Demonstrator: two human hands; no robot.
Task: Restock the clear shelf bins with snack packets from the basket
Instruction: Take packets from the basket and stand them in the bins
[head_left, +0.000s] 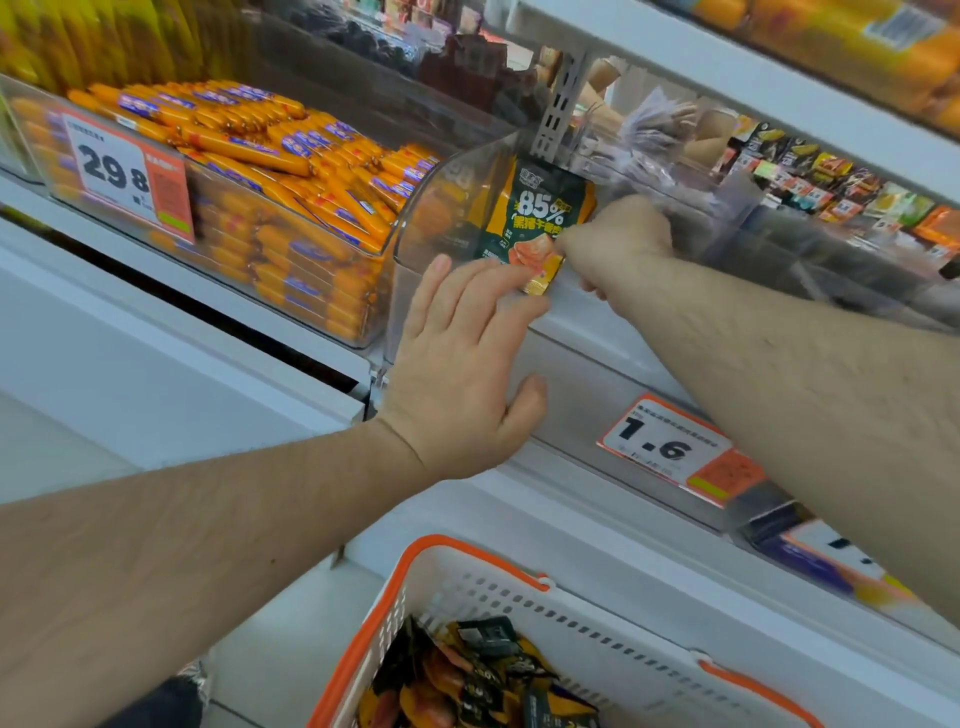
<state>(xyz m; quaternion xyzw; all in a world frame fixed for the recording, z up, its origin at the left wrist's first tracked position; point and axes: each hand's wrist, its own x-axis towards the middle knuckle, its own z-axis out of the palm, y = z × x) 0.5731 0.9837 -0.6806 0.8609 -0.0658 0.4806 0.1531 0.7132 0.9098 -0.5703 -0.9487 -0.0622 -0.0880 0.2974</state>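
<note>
A green and orange snack packet (537, 218) marked 85% stands upright at the front edge of a clear shelf bin (441, 208). My right hand (621, 241) pinches the packet's lower right side, knuckles toward me. My left hand (462, 364) lies flat with straight fingers against the bin's front wall, fingertips touching the packet's lower edge. A white basket with orange rim (519, 597) sits below at the bottom, holding several more dark and orange snack packets (467, 680).
A clear bin full of orange sausage sticks (291, 171) with a 29.8 price tag (124, 176) stands to the left. A 1.6 price tag (675, 447) hangs on the white shelf edge. More packaged snacks (831, 187) fill bins at the right.
</note>
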